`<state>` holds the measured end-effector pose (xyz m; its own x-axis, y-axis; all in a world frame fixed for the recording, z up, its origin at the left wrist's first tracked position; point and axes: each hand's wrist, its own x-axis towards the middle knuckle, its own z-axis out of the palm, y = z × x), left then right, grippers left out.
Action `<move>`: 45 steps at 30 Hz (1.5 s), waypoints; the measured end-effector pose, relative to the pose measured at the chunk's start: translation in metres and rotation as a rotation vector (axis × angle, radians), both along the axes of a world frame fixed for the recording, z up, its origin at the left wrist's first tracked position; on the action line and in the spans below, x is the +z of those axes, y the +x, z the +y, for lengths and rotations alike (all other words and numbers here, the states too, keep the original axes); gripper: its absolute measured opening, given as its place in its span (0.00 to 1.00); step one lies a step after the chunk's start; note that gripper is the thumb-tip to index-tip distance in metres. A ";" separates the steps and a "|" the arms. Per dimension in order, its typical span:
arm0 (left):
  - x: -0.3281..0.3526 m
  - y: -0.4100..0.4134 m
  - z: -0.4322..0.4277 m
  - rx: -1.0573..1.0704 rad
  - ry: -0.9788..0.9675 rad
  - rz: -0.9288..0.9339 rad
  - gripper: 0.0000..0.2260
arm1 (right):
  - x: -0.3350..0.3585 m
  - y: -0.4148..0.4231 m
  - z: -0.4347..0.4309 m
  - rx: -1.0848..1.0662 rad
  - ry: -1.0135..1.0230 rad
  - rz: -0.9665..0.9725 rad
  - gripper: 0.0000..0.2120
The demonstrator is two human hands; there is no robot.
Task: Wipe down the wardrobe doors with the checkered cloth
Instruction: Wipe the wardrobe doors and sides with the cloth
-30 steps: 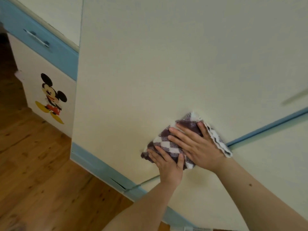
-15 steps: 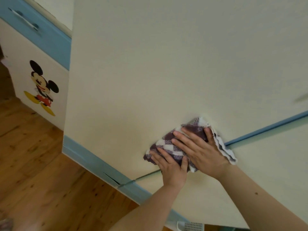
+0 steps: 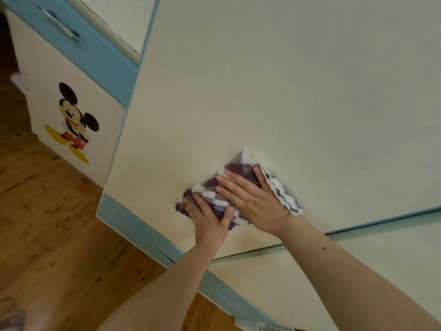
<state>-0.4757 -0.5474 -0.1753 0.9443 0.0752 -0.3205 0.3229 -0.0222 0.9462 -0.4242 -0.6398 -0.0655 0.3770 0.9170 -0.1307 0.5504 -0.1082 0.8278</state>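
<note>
Checkered cloth (image 3: 212, 195), purple and white and folded into a rough pad, lies flat against the cream wardrobe door (image 3: 262, 91), low on the panel and just above the seam (image 3: 358, 226) where that door meets the cream panel beside it (image 3: 370, 271). Both hands are laid on top of it with nothing curled around the fabric. The right hand (image 3: 255, 204) covers the cloth's middle and right part, palm down, fingers straight and slightly spread, their tips reaching toward the top corner; a wavy white edge of the cloth sticks out past the outer side of this hand. The left hand (image 3: 210, 220) sits on the lower left corner, smaller in view, fingers straight and pressing, thumb stretched out toward the right hand so that the two hands lie just beside each other. A band of checks shows between them, and a dark corner of the cloth peeks out beyond the left fingertips. A pale blue strip (image 3: 133, 225) runs along the bottom of the wardrobe where it meets the wooden floor (image 3: 47, 235). To the left stands a white cabinet front bearing a cartoon mouse sticker (image 3: 74, 120), with a blue drawer (image 3: 100, 58) and its metal handle (image 3: 59, 26) above it.
</note>
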 end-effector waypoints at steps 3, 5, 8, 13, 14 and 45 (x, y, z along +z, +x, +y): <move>-0.009 0.013 0.030 0.033 0.036 -0.012 0.59 | -0.003 0.010 0.031 0.010 0.043 0.024 0.28; -0.015 0.022 0.051 0.071 0.074 -0.023 0.62 | -0.005 0.019 0.052 0.025 0.088 0.049 0.28; -0.021 0.036 0.084 0.112 0.110 -0.060 0.61 | -0.009 0.031 0.084 0.040 0.133 0.073 0.26; -0.028 0.055 0.131 0.130 0.123 -0.088 0.62 | -0.014 0.047 0.130 0.031 0.073 -0.015 0.27; -0.031 0.058 0.139 0.131 0.119 -0.094 0.60 | -0.015 0.049 0.140 0.025 0.038 -0.036 0.26; -0.143 0.043 0.078 0.157 0.026 -0.054 0.63 | -0.129 0.038 0.097 0.003 -0.235 -0.125 0.25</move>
<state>-0.4324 -0.4696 -0.3184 0.9358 0.2311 -0.2661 0.2734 0.0003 0.9619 -0.3860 -0.5425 -0.1943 0.4008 0.8682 -0.2925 0.4423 0.0962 0.8917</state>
